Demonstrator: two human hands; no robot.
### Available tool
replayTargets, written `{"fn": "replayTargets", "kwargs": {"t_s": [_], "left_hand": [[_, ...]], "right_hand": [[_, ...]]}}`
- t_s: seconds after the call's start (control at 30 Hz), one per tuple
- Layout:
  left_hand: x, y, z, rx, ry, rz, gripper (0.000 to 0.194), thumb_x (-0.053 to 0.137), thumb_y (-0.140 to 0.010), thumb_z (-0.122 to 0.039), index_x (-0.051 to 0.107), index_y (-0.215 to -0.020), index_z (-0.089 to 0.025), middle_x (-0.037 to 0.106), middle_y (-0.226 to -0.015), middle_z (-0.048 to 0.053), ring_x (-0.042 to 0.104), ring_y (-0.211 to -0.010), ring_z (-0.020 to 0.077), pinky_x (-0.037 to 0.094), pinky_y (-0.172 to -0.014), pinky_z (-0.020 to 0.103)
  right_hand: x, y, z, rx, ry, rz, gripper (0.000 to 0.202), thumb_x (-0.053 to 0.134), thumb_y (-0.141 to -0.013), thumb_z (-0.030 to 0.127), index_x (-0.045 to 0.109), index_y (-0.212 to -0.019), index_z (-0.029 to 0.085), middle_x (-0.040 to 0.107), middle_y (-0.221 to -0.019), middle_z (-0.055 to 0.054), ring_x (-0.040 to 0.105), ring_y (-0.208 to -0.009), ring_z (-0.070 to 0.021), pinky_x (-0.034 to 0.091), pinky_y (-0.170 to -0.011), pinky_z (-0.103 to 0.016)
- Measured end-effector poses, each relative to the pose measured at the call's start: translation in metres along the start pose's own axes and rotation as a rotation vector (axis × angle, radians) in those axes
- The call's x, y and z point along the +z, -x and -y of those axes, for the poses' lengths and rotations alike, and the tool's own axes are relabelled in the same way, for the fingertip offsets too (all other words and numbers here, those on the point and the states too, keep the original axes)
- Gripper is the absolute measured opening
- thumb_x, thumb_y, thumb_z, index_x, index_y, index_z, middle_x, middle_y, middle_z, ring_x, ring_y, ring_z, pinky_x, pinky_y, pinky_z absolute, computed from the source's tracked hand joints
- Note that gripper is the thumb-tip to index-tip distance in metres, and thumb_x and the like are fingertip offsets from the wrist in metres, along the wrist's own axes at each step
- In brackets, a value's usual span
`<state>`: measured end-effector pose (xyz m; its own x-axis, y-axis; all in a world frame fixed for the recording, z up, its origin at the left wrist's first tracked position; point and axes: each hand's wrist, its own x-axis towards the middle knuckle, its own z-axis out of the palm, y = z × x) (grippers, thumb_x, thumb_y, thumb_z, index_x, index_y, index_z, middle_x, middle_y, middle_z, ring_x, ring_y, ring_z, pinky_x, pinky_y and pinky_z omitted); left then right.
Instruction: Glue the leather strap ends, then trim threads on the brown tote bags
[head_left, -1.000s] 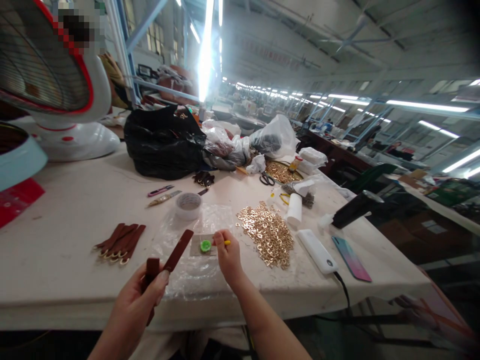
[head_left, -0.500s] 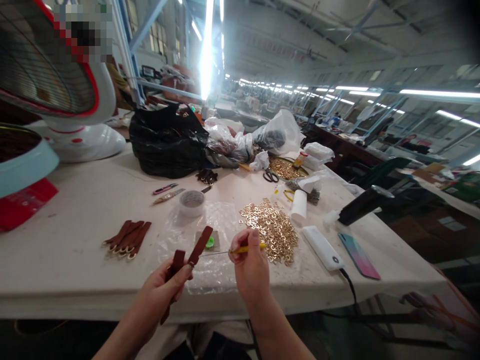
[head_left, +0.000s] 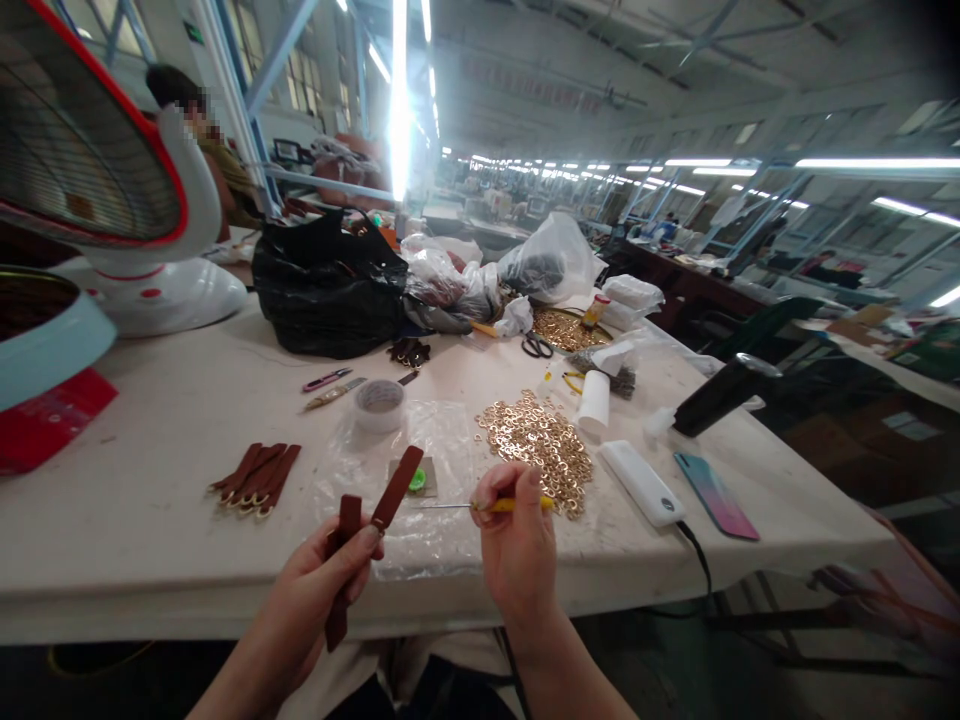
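Pinched in my left hand point(head_left: 334, 565) are brown leather straps point(head_left: 398, 487), their ends sticking out above and below the fingers. My right hand point(head_left: 517, 530) grips a thin metal awl with a yellow handle point(head_left: 534, 504), its tip pointing left toward the straps but apart from them. Under the straps' upper end lies a clear plastic sheet point(head_left: 442, 430) with a small bright green piece point(head_left: 417, 481) on it. Just behind my right hand spreads a pile of gold metal rings point(head_left: 536, 440). To the left, several brown straps with gold rings point(head_left: 256, 475) lie together.
A roll of clear tape point(head_left: 379, 405), thread snips point(head_left: 326, 379) and black scissors point(head_left: 537, 345) lie farther back. On the right are a white power bank point(head_left: 640, 483) with a cable and a phone point(head_left: 716, 495). A black bag point(head_left: 326, 290) and a fan point(head_left: 150, 290) stand behind.
My right hand has drawn the awl to the right, away from the straps. My left hand still holds the straps in nearly the same place. The view has shifted slightly.
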<state>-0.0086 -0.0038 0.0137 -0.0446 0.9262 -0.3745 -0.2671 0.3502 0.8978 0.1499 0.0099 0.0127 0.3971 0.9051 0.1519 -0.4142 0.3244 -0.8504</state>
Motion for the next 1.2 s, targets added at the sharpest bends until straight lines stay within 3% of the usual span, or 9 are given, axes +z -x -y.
{"fn": "replayTargets", "kwargs": {"t_s": [0.1, 0.2, 0.27, 0.33, 0.6, 0.73, 0.83, 1.0, 1.2], "left_hand": [[0.000, 0.001, 0.002, -0.020, 0.039, 0.000, 0.030, 0.073, -0.060, -0.036, 0.055, -0.072, -0.015, 0.054, -0.058, -0.004, 0.034, -0.042, 0.0009, 0.024, -0.040, 0.012], [0.001, 0.000, 0.006, -0.013, 0.028, 0.035, 0.029, 0.072, -0.060, -0.036, 0.054, -0.072, -0.016, 0.051, -0.056, -0.005, 0.033, -0.041, 0.0018, 0.023, -0.039, 0.013], [0.003, 0.000, 0.009, 0.003, -0.006, 0.058, 0.029, 0.071, -0.059, -0.036, 0.054, -0.071, -0.016, 0.047, -0.052, -0.006, 0.032, -0.041, 0.0029, 0.022, -0.038, 0.014], [0.005, 0.000, 0.011, 0.033, -0.042, 0.052, 0.026, 0.070, -0.059, -0.035, 0.055, -0.071, -0.016, 0.043, -0.050, -0.007, 0.032, -0.042, 0.0041, 0.023, -0.039, 0.015], [0.011, 0.004, 0.008, 0.110, -0.150, -0.006, 0.024, 0.066, -0.062, -0.036, 0.057, -0.074, -0.017, 0.037, -0.047, -0.008, 0.029, -0.041, 0.0060, 0.021, -0.039, 0.017], [0.010, 0.001, 0.006, 0.167, -0.166, -0.026, 0.024, 0.067, -0.060, -0.037, 0.059, -0.073, -0.018, 0.050, -0.052, -0.004, 0.041, -0.045, 0.0099, 0.029, -0.040, 0.019], [0.006, -0.004, 0.004, 0.228, -0.234, 0.028, 0.022, 0.066, -0.061, -0.036, 0.062, -0.073, -0.019, 0.059, -0.061, 0.000, 0.052, -0.057, 0.0146, 0.040, -0.052, 0.022], [-0.001, -0.012, -0.003, 0.210, -0.385, 0.178, 0.021, 0.066, -0.060, -0.037, 0.062, -0.070, -0.019, 0.059, -0.061, 0.001, 0.052, -0.059, 0.0177, 0.041, -0.057, 0.026], [-0.004, -0.014, -0.002, 0.205, -0.353, 0.174, 0.022, 0.064, -0.063, -0.038, 0.061, -0.073, -0.019, 0.059, -0.065, 0.001, 0.053, -0.063, 0.0190, 0.043, -0.062, 0.028]], "right_hand": [[-0.008, 0.004, 0.000, -0.043, 0.211, 0.053, 0.037, 0.043, -0.089, 0.049, 0.052, -0.068, 0.020, 0.049, -0.059, 0.002, 0.044, -0.056, -0.0114, 0.036, -0.055, -0.024], [-0.009, 0.009, -0.010, 0.090, 0.396, 0.315, 0.033, 0.045, -0.088, 0.049, 0.057, -0.081, 0.018, 0.053, -0.063, 0.001, 0.047, -0.060, -0.0117, 0.037, -0.057, -0.024], [-0.005, 0.011, -0.017, 0.190, 0.394, 0.492, 0.036, 0.044, -0.087, 0.050, 0.056, -0.082, 0.017, 0.053, -0.063, 0.001, 0.045, -0.057, -0.0109, 0.036, -0.055, -0.024], [0.000, 0.012, -0.023, 0.267, 0.359, 0.576, 0.036, 0.045, -0.086, 0.051, 0.053, -0.077, 0.017, 0.050, -0.060, 0.002, 0.043, -0.053, -0.0092, 0.035, -0.052, -0.022], [0.007, 0.015, -0.033, 0.471, 0.184, 0.503, 0.038, 0.051, -0.080, 0.054, 0.049, -0.069, 0.017, 0.041, -0.049, 0.007, 0.035, -0.042, -0.0064, 0.029, -0.042, -0.019], [0.005, 0.017, -0.035, 0.434, 0.220, 0.565, 0.027, 0.058, -0.078, 0.043, 0.057, -0.078, 0.016, 0.046, -0.058, 0.005, 0.037, -0.049, -0.0067, 0.031, -0.046, -0.019], [0.006, 0.016, -0.033, 0.402, 0.244, 0.561, 0.017, 0.060, -0.075, 0.032, 0.058, -0.079, 0.016, 0.050, -0.066, 0.003, 0.042, -0.058, -0.0084, 0.034, -0.054, -0.021], [0.009, 0.014, -0.029, 0.375, 0.342, 0.618, 0.006, 0.056, -0.072, 0.023, 0.054, -0.074, 0.018, 0.044, -0.061, 0.005, 0.036, -0.053, -0.0077, 0.030, -0.050, -0.020], [0.009, 0.013, -0.030, 0.381, 0.358, 0.608, 0.009, 0.056, -0.072, 0.025, 0.051, -0.071, 0.018, 0.041, -0.061, 0.005, 0.035, -0.054, -0.0080, 0.029, -0.047, -0.019]]}}
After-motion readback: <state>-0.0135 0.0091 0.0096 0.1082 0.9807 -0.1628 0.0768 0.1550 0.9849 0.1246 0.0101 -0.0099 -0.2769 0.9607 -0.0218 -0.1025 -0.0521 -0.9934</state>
